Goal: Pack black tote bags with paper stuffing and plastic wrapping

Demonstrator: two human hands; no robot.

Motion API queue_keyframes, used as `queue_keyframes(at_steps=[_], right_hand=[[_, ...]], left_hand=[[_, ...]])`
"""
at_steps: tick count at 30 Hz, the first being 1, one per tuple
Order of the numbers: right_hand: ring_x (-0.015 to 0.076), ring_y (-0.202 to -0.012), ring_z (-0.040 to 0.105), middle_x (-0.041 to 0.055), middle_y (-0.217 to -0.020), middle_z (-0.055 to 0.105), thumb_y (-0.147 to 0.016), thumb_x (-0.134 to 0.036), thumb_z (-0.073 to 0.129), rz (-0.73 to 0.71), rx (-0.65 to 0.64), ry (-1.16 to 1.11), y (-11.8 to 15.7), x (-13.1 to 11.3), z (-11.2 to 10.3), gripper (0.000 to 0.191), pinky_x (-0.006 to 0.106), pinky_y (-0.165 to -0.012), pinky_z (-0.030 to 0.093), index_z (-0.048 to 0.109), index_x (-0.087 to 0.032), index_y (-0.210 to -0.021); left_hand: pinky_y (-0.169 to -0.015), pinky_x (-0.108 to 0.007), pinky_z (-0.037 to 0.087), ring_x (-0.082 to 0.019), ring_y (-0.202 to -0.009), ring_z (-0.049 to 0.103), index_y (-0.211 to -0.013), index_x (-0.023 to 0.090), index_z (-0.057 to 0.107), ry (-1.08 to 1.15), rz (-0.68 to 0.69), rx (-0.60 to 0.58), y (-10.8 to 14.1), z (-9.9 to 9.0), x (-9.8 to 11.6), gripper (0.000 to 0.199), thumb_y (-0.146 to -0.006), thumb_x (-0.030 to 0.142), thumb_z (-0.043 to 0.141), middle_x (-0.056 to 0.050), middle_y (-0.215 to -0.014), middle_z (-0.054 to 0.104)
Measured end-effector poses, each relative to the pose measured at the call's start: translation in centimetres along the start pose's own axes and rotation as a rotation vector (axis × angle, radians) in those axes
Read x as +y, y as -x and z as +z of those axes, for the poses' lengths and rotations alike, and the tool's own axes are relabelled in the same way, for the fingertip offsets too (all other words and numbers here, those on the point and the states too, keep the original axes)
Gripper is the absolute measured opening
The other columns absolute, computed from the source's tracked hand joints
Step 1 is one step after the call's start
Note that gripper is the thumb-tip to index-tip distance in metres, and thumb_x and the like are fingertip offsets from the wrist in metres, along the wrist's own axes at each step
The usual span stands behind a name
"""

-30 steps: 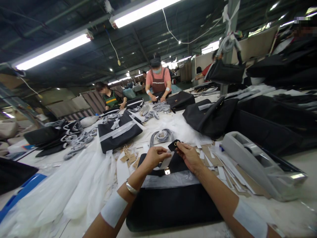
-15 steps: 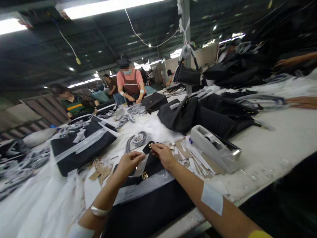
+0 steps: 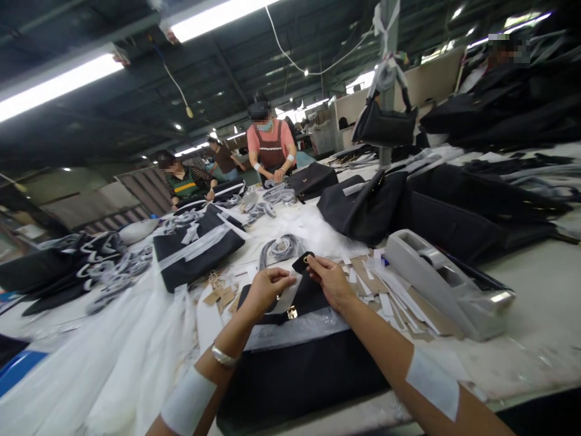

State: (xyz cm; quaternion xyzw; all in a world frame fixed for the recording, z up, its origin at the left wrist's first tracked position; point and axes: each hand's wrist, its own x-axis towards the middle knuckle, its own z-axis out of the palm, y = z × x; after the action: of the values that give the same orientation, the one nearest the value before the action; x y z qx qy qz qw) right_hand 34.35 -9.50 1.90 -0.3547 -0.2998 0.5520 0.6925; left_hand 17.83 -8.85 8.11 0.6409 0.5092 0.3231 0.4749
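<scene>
My right hand (image 3: 333, 283) pinches a small black tab (image 3: 299, 263) with a gold ring fitting on it. Just left of it, my left hand (image 3: 269, 289) has thumb and fingertips closed on a whitish translucent strip (image 3: 288, 295) that hangs below the tab. Both hands are over a black bag (image 3: 304, 372) lying at the table's front. A gold clasp (image 3: 292, 312) shows on the bag, and a band of clear plastic film (image 3: 299, 330) runs across it.
A grey tape dispenser (image 3: 447, 284) stands at right beside paper strips (image 3: 399, 303). A coiled wrapped strap (image 3: 282, 247) lies beyond my hands. Black bags (image 3: 197, 251) and white wrapping (image 3: 122, 357) cover the left. Co-workers (image 3: 272, 148) stand across the table.
The view has turned left, so everything sits further right in the picture. Both hands keep their pinches on the tab and the strip, with little movement between them.
</scene>
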Motion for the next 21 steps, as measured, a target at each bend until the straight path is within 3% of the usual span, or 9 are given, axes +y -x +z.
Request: queue_keyframes(at_steps=[9, 17, 21], right_hand=[[0.0111, -0.07, 0.057, 0.0002, -0.073, 0.066, -0.063, -0.049, 0.085, 0.04, -0.004, 0.018, 0.3, -0.4, 0.2, 0.034, 0.02, -0.061, 0.045, 0.076, -0.018, -0.076], [0.0147, -0.074, 0.059, 0.0031, -0.076, 0.068, -0.07, -0.053, 0.078, 0.014, -0.099, 0.249, 0.4, -0.1, 0.0, 0.038, 0.024, -0.063, 0.045, 0.077, -0.016, -0.082], [0.0136, -0.072, 0.058, 0.0023, -0.074, 0.067, -0.07, -0.052, 0.079, 0.071, -0.172, 0.243, 0.4, 0.3, -0.1, 0.038, 0.024, -0.065, 0.046, 0.077, -0.016, -0.083]], left_hand=[[-0.051, -0.021, 0.035, -0.011, -0.054, 0.055, -0.084, 0.012, 0.073, 0.031, 0.02, 0.014, -0.6, -0.2, -0.9, 0.041, -0.065, 0.047, 0.081, -0.004, -0.068, 0.07], [-0.058, -0.024, 0.04, -0.016, -0.066, 0.061, -0.085, 0.015, 0.076, -0.014, 0.085, 0.017, -1.2, -0.3, -0.6, 0.035, -0.07, 0.047, 0.077, -0.005, -0.077, 0.073], [-0.06, -0.024, 0.041, -0.015, -0.065, 0.06, -0.084, 0.014, 0.076, -0.01, 0.081, 0.01, -1.4, -0.1, -0.4, 0.035, -0.07, 0.047, 0.077, -0.004, -0.075, 0.073]])
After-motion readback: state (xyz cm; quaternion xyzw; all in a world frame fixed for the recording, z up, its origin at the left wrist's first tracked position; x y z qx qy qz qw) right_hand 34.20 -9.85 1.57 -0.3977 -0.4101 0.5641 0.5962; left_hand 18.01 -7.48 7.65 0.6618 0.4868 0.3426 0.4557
